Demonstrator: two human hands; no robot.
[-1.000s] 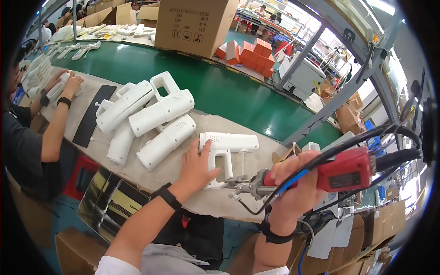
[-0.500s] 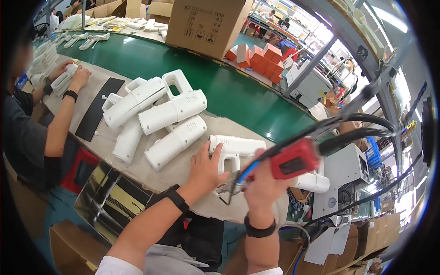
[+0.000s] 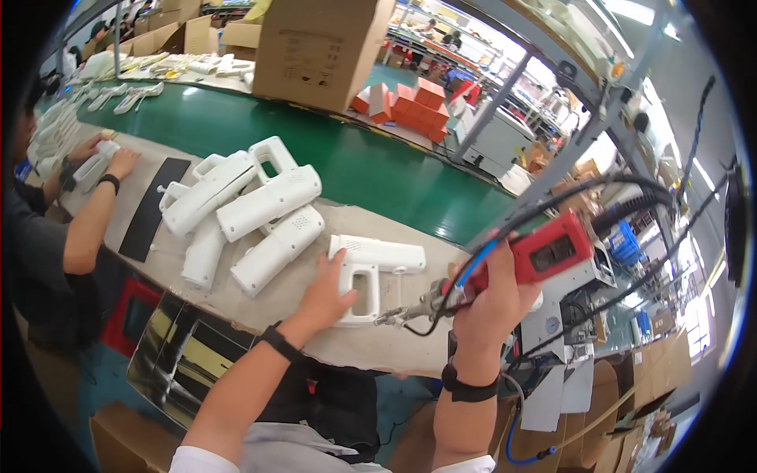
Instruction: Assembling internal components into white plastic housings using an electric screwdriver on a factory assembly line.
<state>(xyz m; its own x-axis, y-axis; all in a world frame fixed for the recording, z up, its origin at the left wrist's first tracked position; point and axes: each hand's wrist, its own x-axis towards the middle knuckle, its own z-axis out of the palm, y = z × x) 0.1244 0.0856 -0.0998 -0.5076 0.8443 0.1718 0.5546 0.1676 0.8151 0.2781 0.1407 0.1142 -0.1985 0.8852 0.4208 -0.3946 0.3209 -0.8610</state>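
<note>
A white pistol-shaped plastic housing [image 3: 388, 254] lies on its side on the worktable, its loop handle toward me. My left hand [image 3: 322, 293] grips its left end, index finger at the barrel and thumb by the handle. My right hand [image 3: 497, 306] is wrapped round a red power screwdriver [image 3: 552, 246] with a silver metal head, a blue tube and a thick black cable. The tool's metal tip [image 3: 386, 318] points left, beside the handle's lower end; whether it touches the housing I cannot tell. Several similar white housings [image 3: 268, 203] are piled to the left.
A black strip [image 3: 156, 209] lies left of the pile. Beyond runs a green conveyor belt [image 3: 213, 118], with a large cardboard box [image 3: 311, 55] and orange boxes [image 3: 410, 106] behind it. At left a co-worker's hands [image 3: 110, 162] hold a white part. Black cables hang at the right.
The red screwdriver has moved right and away from the housing's barrel, uncovering the handle. My left hand remains at the housing's left end. The whole view has shifted slightly.
</note>
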